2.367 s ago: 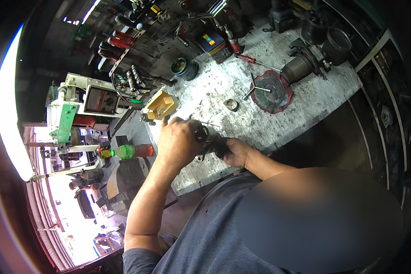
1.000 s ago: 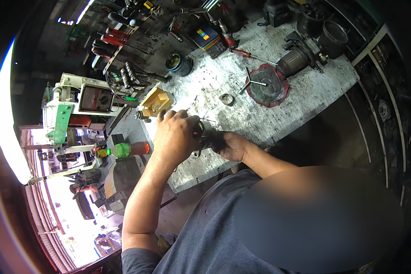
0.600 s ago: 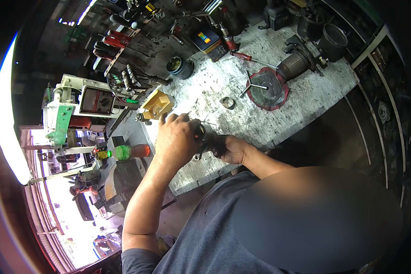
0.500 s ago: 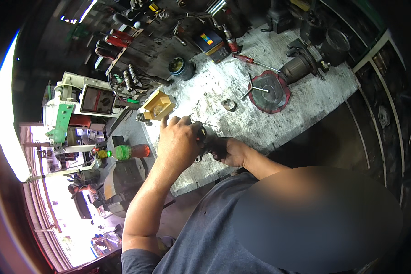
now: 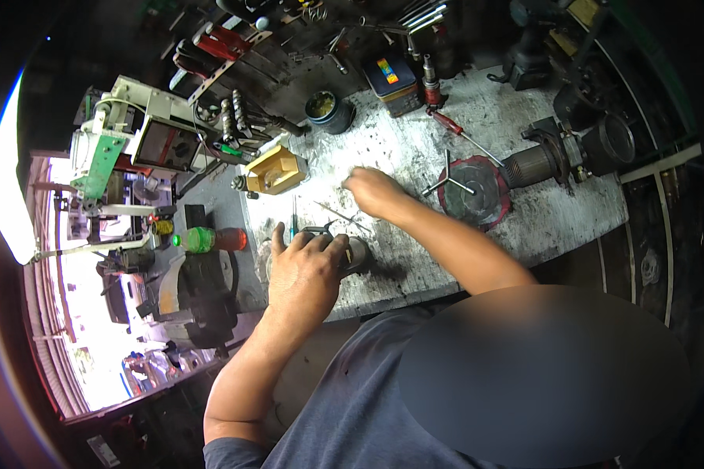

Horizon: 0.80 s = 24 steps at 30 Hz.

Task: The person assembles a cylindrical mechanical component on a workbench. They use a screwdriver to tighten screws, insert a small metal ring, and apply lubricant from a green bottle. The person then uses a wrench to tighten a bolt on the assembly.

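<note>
My left hand (image 5: pixel 305 270) lies over a dark, round metal part (image 5: pixel 354 256) near the bench's front edge. Its fingers are bent around that part, and the palm hides much of it. Farther forward, my right hand (image 5: pixel 374 192) is at the bright middle of the bench. Its fingers are curled together, and glare hides whatever they may hold. Between the hands lies a thin metal rod (image 5: pixel 340 213). A slim tool with a blue part (image 5: pixel 293 225) lies just beyond my left fingers. An open yellow box (image 5: pixel 278 172) stands left of my right hand.
The worn bench (image 5: pixel 571 199) carries a T-handle wrench (image 5: pixel 460 186) on a dark red-rimmed disc (image 5: pixel 474 205), a red-handled screwdriver (image 5: pixel 448 123), a ribbed motor part (image 5: pixel 536 162) and a blue tin (image 5: pixel 328 113). At left are a bottle of red liquid (image 5: pixel 231 239) and a green-and-white machine (image 5: pixel 102 176).
My right hand has left the dark metal part and moved forward to the middle of the bench. My left hand has come slightly nearer with the part, now low over the bench. The view has shifted.
</note>
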Each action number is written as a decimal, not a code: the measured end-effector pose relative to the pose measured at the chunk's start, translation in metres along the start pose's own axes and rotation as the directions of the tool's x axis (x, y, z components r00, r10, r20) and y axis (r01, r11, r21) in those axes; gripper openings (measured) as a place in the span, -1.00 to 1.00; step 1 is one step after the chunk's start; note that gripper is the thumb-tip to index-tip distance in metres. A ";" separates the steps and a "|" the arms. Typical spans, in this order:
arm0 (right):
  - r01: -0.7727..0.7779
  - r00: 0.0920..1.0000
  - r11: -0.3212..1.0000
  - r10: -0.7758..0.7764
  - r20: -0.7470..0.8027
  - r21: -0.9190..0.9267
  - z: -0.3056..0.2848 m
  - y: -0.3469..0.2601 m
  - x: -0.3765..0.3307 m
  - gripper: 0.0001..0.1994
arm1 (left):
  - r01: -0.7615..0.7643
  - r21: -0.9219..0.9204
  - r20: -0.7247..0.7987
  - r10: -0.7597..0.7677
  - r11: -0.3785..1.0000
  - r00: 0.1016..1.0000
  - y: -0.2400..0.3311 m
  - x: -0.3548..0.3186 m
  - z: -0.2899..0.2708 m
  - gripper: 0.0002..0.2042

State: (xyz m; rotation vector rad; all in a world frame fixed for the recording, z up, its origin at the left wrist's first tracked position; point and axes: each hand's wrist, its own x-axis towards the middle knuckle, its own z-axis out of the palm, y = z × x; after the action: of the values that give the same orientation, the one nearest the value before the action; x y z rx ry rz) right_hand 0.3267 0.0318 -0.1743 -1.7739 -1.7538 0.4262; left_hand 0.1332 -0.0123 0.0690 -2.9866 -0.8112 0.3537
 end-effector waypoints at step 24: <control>-0.410 0.692 -0.536 0.344 0.634 0.738 -0.001 -0.077 -0.102 -0.82 | 0.085 -0.068 0.081 -0.079 0.994 0.994 0.008 0.016 -0.012 -0.47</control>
State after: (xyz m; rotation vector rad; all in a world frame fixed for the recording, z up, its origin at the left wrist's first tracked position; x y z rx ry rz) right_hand 0.2594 -0.0722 -0.1448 -0.7945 0.1469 1.6912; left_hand 0.1533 -0.0107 0.0762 -3.0096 -0.9705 0.4499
